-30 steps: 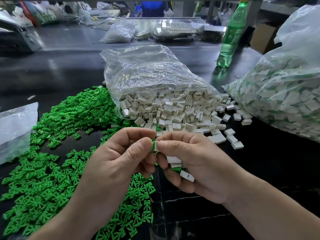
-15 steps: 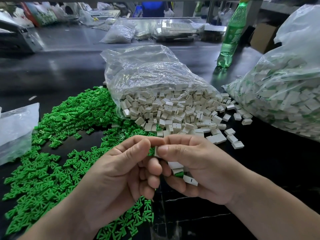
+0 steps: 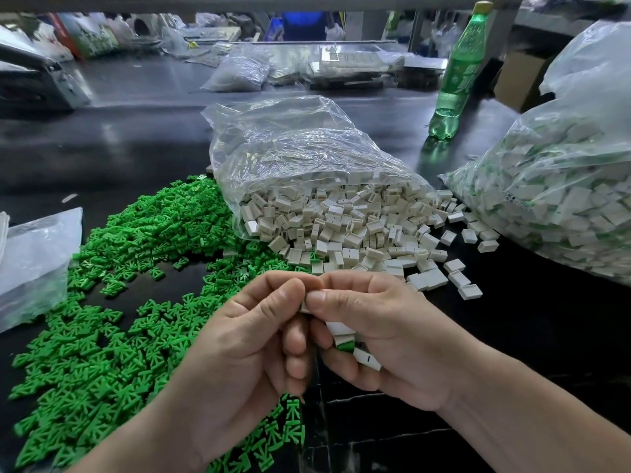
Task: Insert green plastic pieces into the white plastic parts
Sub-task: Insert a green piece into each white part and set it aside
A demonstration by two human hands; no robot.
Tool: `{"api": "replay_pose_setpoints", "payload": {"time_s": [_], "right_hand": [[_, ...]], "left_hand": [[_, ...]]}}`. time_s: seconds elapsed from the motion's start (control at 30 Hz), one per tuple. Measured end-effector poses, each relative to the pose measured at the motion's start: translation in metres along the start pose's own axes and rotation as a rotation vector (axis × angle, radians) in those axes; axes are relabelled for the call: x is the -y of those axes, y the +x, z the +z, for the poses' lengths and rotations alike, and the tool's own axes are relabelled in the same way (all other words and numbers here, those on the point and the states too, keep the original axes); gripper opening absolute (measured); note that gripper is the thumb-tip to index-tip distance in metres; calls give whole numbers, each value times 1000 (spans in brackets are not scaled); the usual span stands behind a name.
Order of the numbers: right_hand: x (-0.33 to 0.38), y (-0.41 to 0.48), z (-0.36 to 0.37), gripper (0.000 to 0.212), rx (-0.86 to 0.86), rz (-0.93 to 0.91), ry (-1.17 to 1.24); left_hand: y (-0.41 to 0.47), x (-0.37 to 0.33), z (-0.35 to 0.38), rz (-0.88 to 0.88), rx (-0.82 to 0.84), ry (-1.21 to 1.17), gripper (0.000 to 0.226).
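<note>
Two crinkled clear plastic bags (image 3: 307, 155) hold boxy white plastic parts (image 3: 341, 230); our left hand (image 3: 239, 343), right hand (image 3: 386, 336) pinch one.

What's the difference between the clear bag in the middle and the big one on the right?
The middle bag lies open toward the person, white parts spilling from its mouth; the right bag shows no open mouth here. The middle bag holds plain white parts; the right bag's parts show green among the white. The right bag looks bigger and fuller. Both are clear plastic on the dark table.
</note>
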State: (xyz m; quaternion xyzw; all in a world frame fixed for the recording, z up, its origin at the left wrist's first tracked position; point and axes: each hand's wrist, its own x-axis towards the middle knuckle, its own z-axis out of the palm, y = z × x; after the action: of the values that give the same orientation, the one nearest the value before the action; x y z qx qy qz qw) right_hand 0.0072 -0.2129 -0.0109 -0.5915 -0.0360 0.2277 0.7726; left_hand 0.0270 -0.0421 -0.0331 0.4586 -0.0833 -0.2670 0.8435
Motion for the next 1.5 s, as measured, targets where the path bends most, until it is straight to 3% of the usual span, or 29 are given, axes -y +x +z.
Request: {"api": "replay_pose_setpoints", "payload": {"time_s": [0.13,0.23,0.37,0.63,0.83,0.9,1.0,1.07,1.23,1.37,1.5], "right_hand": [[3,1,6,14,-20,-23,-53],[4,-4,13,19,-6,2,-253],[1,-11,30,23,13,26,-440],[-3,-12,40,17,-39,19,-432],[-5,-5,38,25,-21,21,-281],[-2,-4,30,16,-3,12,-131],[3,-2,13,12,-4,10,74],[4,1,4,12,3,13,162],[-1,4,-3,9,94,48,291],[-6,6,-5,23,128,61,313],[-5,7,-10,12,202,25,344]], "left_hand": [[5,-9,-7,87,-142,235,39],[4,-11,-9,183,-269,284,51],[-4,1,8,14,-28,180,82],[-8,6,17,85,-198,228,74],[-4,0,16,15,-193,245,83],[-3,-4,13,132,-175,248,72],[-6,-8,3,385,-131,597,34],[-8,-9,0,498,-113,806,24],[-9,-7,4,617,-209,969,19],[-8,-4,10,633,-223,1046,19],[-10,-2,13,633,-242,1086,24]]}}
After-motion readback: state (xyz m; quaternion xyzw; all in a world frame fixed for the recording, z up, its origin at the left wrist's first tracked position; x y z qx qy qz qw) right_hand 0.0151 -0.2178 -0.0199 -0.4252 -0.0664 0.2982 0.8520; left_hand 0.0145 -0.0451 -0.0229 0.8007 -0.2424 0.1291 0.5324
